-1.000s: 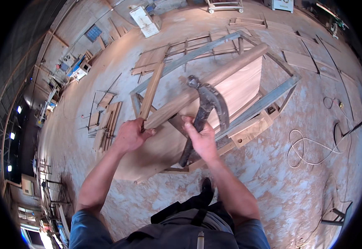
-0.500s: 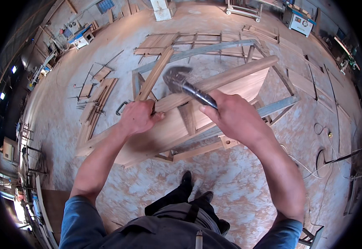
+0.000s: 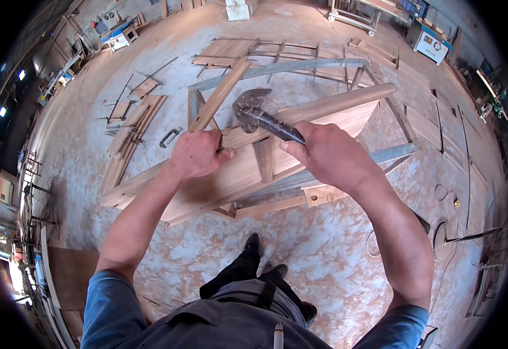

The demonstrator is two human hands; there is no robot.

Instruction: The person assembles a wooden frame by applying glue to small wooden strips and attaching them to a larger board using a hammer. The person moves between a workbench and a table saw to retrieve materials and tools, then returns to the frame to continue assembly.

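My right hand (image 3: 331, 152) is wrapped round the dark handle of a claw hammer (image 3: 251, 111). The hammer's head hangs just above a long wooden rail (image 3: 335, 109), left of that hand; contact cannot be made out. At the near end of a slotted wooden bar (image 3: 222, 93), my left hand (image 3: 197, 154) is closed, its fingertips partly hidden, and it seems to grip the bar where it meets the rail. A broad wooden panel (image 3: 207, 200) lies along the rail's near side. Under these pieces stands a grey-edged frame (image 3: 393, 150).
A C-clamp (image 3: 169, 138) lies on the floor to the left, beside stacked boards (image 3: 131, 139). Clamped panels (image 3: 225, 51) lie beyond the frame. Cables (image 3: 440, 232) trail at the right. A machine (image 3: 431, 43) stands at the far right. My shoes (image 3: 252, 243) are close to the frame.
The hammer head was blurred by motion and now looks sharp, in nearly the same place above the rail. My left hand keeps its grip. The whole view has shifted slightly.
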